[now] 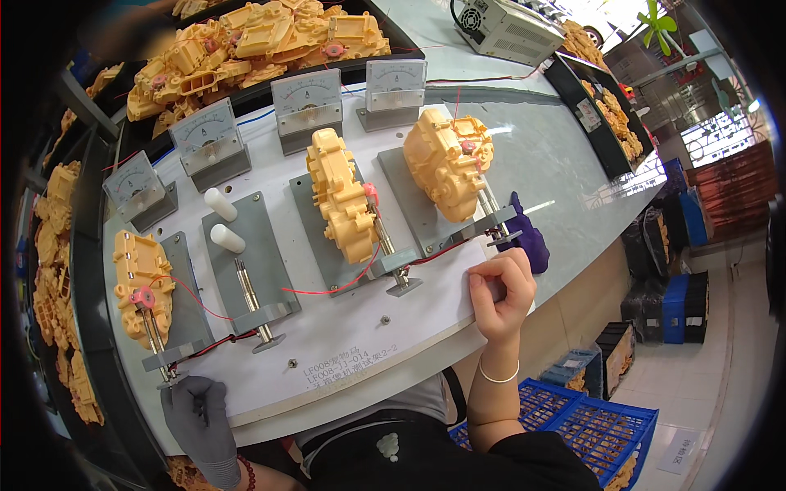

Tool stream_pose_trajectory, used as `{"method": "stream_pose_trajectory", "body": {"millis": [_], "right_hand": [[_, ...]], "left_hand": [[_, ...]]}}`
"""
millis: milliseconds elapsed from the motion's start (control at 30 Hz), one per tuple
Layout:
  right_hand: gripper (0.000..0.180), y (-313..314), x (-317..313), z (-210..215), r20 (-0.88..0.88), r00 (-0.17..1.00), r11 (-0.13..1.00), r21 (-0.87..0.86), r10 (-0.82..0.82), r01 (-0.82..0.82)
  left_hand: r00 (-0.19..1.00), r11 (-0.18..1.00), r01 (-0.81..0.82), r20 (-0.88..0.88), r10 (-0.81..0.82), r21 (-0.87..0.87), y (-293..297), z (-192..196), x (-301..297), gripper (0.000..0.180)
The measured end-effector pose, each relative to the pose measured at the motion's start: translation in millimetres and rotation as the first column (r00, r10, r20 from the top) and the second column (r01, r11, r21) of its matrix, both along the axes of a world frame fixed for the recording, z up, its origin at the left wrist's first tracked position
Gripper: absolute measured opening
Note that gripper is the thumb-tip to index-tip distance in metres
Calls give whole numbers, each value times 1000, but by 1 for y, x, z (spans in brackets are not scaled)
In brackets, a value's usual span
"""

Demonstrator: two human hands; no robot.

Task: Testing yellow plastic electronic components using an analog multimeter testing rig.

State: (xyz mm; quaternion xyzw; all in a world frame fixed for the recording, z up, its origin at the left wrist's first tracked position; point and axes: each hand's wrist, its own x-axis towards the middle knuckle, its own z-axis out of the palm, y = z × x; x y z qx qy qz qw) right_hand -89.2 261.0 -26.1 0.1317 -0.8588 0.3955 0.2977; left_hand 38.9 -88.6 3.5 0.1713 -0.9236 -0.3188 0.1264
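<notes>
My left hand [196, 417], in a grey glove, is closed around the front end of a metal push rod [169, 373] on the leftmost fixture. A yellow plastic gearbox housing [143, 282] with a pink part and red wire sits there against the metal pins. My right hand [503, 296], bare, has its fingers curled in and nothing visible in them. It rests by the board's front edge, just below the right fixture's push rod handle [501, 238]. That fixture bears another yellow housing [449, 164]; a third housing [340, 196] stands upright on the fixture to its left.
Two white pegs [227, 237] stand on the fixture plate [266, 278] without a housing. Several analog meters [307, 110] line the back. A black tray [409, 45] holds piled housings. Purple cloth [528, 237] lies at right; a power supply [508, 33] stands behind. Blue crates [606, 430] are below.
</notes>
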Motion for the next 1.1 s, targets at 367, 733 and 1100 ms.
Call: {"method": "stream_pose_trajectory", "body": {"millis": [367, 733, 1100], "right_hand": [[8, 2, 3, -6, 23, 1000, 998, -60, 5, -3], [18, -74, 19, 23, 34, 930, 892, 275, 365, -360], [52, -150, 62, 53, 69, 653, 642, -289, 754, -711]], "left_hand": [[993, 996, 76, -82, -80, -51, -3, -1, 3, 15], [719, 985, -110, -695, -14, -134, -1, 23, -8, 12], [927, 986, 32, -363, -90, -161, -15, 85, -53, 27]]}}
